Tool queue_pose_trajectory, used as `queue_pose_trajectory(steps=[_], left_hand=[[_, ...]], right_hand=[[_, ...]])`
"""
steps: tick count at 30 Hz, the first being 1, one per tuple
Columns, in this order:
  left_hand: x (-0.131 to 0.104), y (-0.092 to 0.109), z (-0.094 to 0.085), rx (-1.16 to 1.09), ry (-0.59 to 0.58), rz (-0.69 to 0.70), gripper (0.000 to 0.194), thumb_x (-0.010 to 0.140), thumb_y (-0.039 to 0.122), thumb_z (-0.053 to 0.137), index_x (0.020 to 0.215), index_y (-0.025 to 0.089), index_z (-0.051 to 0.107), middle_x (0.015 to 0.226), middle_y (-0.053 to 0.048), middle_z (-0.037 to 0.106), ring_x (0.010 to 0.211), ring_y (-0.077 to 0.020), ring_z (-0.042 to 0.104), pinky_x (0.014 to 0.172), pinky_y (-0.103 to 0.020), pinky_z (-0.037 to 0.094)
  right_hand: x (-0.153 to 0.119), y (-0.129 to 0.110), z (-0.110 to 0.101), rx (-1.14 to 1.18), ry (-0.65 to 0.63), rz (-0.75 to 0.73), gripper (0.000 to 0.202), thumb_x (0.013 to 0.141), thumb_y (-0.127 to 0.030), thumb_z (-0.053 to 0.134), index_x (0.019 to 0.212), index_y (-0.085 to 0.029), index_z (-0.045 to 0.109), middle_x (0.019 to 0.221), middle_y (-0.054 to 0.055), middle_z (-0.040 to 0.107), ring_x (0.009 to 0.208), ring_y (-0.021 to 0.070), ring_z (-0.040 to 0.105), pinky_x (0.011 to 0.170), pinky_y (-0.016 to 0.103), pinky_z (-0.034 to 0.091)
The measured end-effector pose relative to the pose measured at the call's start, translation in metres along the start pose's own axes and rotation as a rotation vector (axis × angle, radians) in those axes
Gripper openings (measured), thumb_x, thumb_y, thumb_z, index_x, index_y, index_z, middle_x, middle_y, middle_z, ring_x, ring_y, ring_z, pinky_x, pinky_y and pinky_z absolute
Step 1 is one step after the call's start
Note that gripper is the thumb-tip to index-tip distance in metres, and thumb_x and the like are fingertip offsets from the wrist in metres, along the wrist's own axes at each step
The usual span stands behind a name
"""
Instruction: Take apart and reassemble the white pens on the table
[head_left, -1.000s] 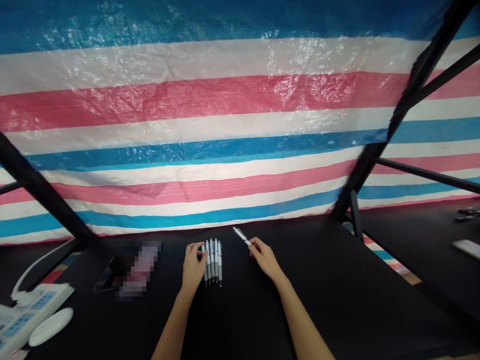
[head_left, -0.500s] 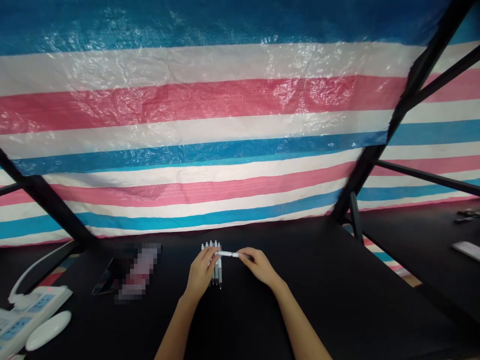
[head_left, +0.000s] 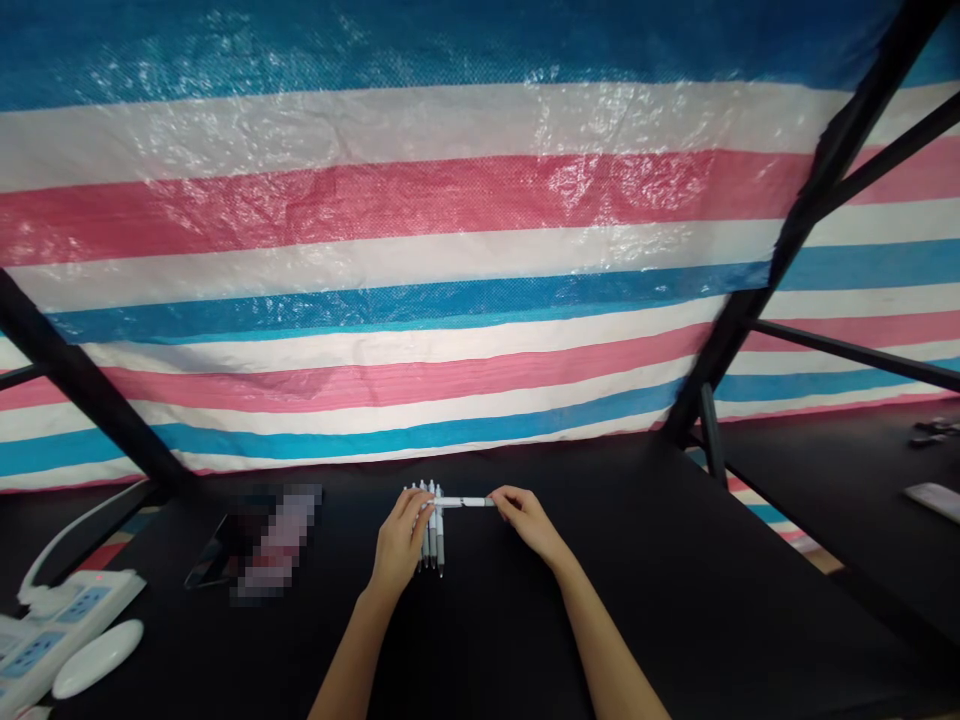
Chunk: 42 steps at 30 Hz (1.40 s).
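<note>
At the lower centre of the frame, a white-and-grey ballpoint pen lies crosswise between two hands. The fingers of the left hand are closed on its left end; those of the right hand pinch its grey right end. Below the left end, a row of similar pens stretches toward the bottom of the frame on the black table, partly hidden by the left hand. A white power strip occupies the lower left corner.

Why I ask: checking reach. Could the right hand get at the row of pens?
Probably not freely: the right hand holds another pen, and the left hand partly covers the row.
</note>
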<state>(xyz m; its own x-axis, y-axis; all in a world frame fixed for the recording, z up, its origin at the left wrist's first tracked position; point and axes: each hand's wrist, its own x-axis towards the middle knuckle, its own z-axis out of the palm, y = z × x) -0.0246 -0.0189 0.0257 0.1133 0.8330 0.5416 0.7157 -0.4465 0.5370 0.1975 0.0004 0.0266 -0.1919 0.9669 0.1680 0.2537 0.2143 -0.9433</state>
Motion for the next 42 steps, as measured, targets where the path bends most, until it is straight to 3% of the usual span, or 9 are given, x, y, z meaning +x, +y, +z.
queue_pose_trajectory(steps=[4, 9, 16, 21, 28, 36, 42], left_hand=[[0.0, 0.003, 0.0, -0.003, -0.018, -0.012, 0.028, 0.09, 0.034, 0.035, 0.097, 0.022, 0.059, 0.103, -0.007, 0.057, 0.089, -0.0163, 0.061, 0.078, -0.027, 0.048], [-0.001, 0.006, 0.001, -0.016, -0.089, 0.007, 0.028, 0.089, 0.034, 0.038, 0.107, 0.024, 0.056, 0.109, -0.006, 0.056, 0.079, -0.0134, 0.061, 0.072, -0.025, 0.049], [-0.001, 0.012, 0.0, -0.044, -0.121, 0.014, 0.025, 0.09, 0.033, 0.035, 0.091, 0.021, 0.056, 0.102, -0.006, 0.055, 0.087, -0.0162, 0.059, 0.076, -0.027, 0.047], [0.001, 0.014, -0.002, -0.184, -0.087, -0.031, 0.025, 0.089, 0.034, 0.035, 0.081, 0.019, 0.054, 0.092, -0.007, 0.053, 0.085, -0.0173, 0.056, 0.072, -0.028, 0.047], [0.006, 0.012, 0.0, -0.358, -0.107, -0.151, 0.035, 0.084, 0.046, 0.041, 0.069, 0.018, 0.055, 0.085, -0.006, 0.053, 0.074, -0.0169, 0.052, 0.062, -0.027, 0.044], [0.01, 0.01, 0.0, -0.568, -0.114, -0.27, 0.044, 0.078, 0.051, 0.047, 0.05, 0.017, 0.043, 0.072, -0.003, 0.047, 0.064, -0.0134, 0.046, 0.059, -0.026, 0.041], [0.009, 0.008, -0.001, -0.513, -0.142, -0.246, 0.045, 0.083, 0.046, 0.043, 0.049, 0.017, 0.045, 0.07, -0.003, 0.049, 0.067, -0.0152, 0.051, 0.065, -0.028, 0.045]], right_hand=[[0.001, 0.0, 0.0, -0.027, 0.03, 0.048, 0.049, 0.084, -0.055, 0.039, 0.057, -0.017, 0.053, 0.05, -0.005, 0.032, 0.047, 0.0094, 0.032, 0.046, 0.022, 0.026], [0.0, -0.004, 0.001, -0.145, 0.085, 0.05, 0.052, 0.085, -0.053, 0.033, 0.049, -0.017, 0.046, 0.048, -0.003, 0.035, 0.047, 0.01, 0.037, 0.049, 0.023, 0.028], [0.003, 0.002, 0.011, -0.238, 0.098, 0.065, 0.049, 0.084, -0.052, 0.031, 0.047, -0.02, 0.027, 0.046, -0.003, 0.031, 0.045, 0.0096, 0.033, 0.047, 0.024, 0.024], [0.002, 0.002, 0.017, -0.356, 0.128, 0.011, 0.05, 0.086, -0.05, 0.024, 0.046, -0.02, 0.029, 0.046, -0.001, 0.037, 0.045, 0.0105, 0.035, 0.048, 0.025, 0.023], [-0.002, -0.005, 0.019, -0.565, 0.189, -0.066, 0.053, 0.09, -0.048, 0.018, 0.045, -0.02, 0.026, 0.044, 0.0, 0.033, 0.042, 0.0109, 0.03, 0.049, 0.029, 0.017], [-0.005, -0.009, 0.02, -0.667, 0.21, -0.168, 0.057, 0.093, -0.042, 0.015, 0.047, -0.02, 0.04, 0.046, 0.002, 0.043, 0.044, 0.0127, 0.042, 0.052, 0.028, 0.019], [-0.007, -0.011, 0.022, -0.648, 0.23, -0.196, 0.057, 0.093, -0.042, 0.015, 0.047, -0.02, 0.041, 0.047, 0.003, 0.044, 0.044, 0.0124, 0.041, 0.051, 0.028, 0.02]])
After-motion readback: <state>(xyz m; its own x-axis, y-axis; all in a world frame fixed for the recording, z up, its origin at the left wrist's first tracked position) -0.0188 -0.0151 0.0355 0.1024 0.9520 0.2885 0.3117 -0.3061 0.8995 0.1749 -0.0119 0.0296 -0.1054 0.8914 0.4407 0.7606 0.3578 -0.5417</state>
